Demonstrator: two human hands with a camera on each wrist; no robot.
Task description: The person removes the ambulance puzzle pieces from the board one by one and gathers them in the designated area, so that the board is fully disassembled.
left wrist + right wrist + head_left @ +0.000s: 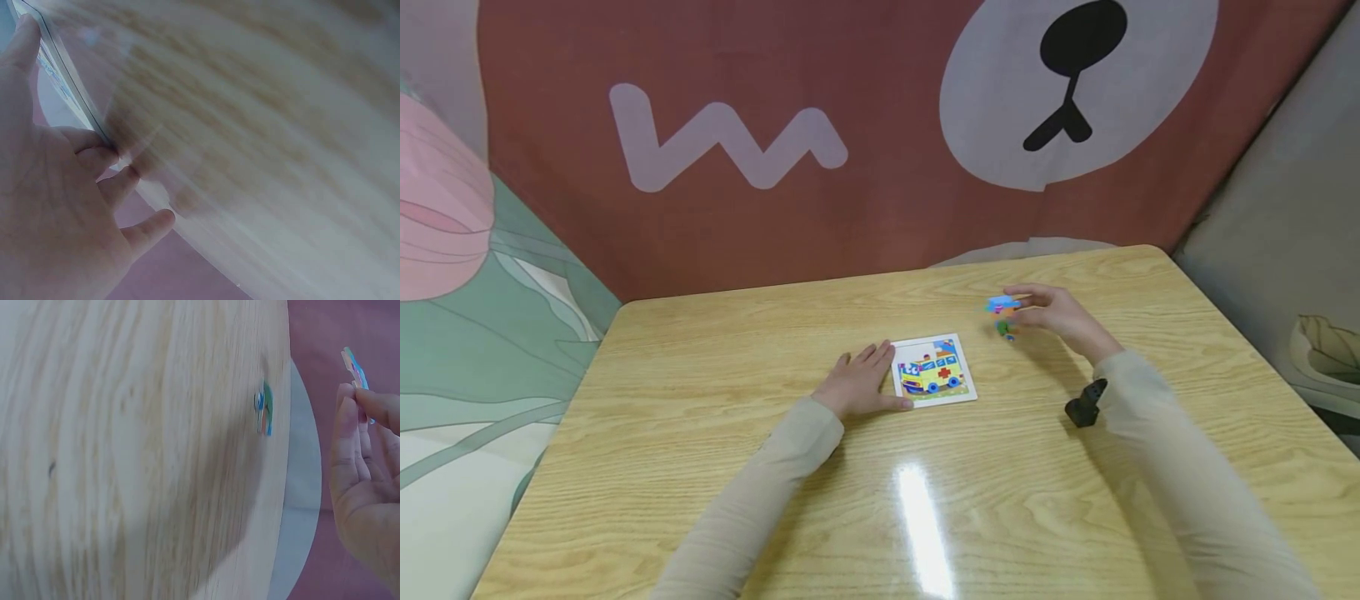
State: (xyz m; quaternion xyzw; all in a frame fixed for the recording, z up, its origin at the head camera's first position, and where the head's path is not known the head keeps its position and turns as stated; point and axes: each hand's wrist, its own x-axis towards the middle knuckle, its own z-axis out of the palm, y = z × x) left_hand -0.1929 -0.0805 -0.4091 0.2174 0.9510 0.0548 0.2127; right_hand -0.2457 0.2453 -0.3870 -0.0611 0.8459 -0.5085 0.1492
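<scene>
A puzzle board (934,398) with a white frame and a yellow ambulance picture lies on the table. Its upper left part shows bare white. My left hand (857,385) rests at the board's left side, thumb at the near left corner and fingers spread along the edge. In the left wrist view, the board's edge (69,81) runs beside that hand. My right hand (1063,317) pinches a colourful puzzle piece (356,369) between thumb and fingers, raised above the table, right of the board. Below it, another puzzle piece (265,407) with green and blue lies on the wood.
The wooden table (715,358) ends at a reddish-brown curtain (737,225) with a cartoon print. A black device (1084,405) sits at the right wrist. Light glares off the table's near part. A beige container (1326,354) stands beyond the right edge.
</scene>
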